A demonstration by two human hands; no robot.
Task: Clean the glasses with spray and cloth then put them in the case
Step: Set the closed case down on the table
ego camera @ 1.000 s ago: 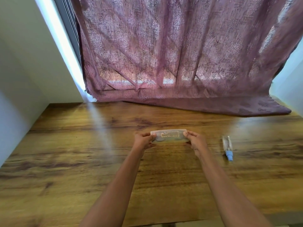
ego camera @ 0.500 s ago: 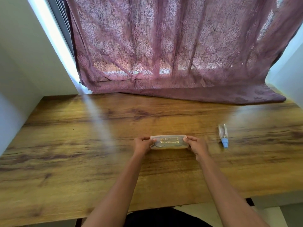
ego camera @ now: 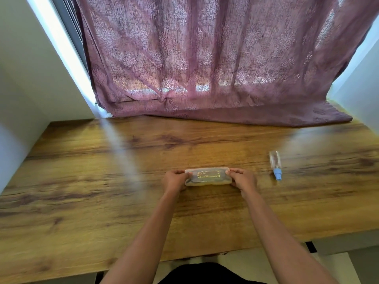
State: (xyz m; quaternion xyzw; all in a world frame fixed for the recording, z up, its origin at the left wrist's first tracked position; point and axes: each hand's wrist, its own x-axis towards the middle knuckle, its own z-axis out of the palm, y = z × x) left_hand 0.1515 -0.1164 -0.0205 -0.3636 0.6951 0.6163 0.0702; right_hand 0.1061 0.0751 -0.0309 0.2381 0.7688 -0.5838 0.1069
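A translucent glasses case (ego camera: 207,176) with gold lettering on its lid lies closed on the wooden table (ego camera: 102,201). My left hand (ego camera: 174,179) grips its left end and my right hand (ego camera: 244,179) grips its right end. Dark shapes show faintly through the lid; I cannot tell what they are. A small clear spray bottle (ego camera: 275,164) with a blue cap lies on its side to the right of the case, apart from my right hand. No cloth is visible.
A purple patterned curtain (ego camera: 215,68) hangs behind the table, its hem lying on the far edge. White walls close in at left and right. The table's near edge runs just in front of my body.
The case came down from just above the table onto its surface, still held at both ends. The camera tilted down, showing the table's near edge.
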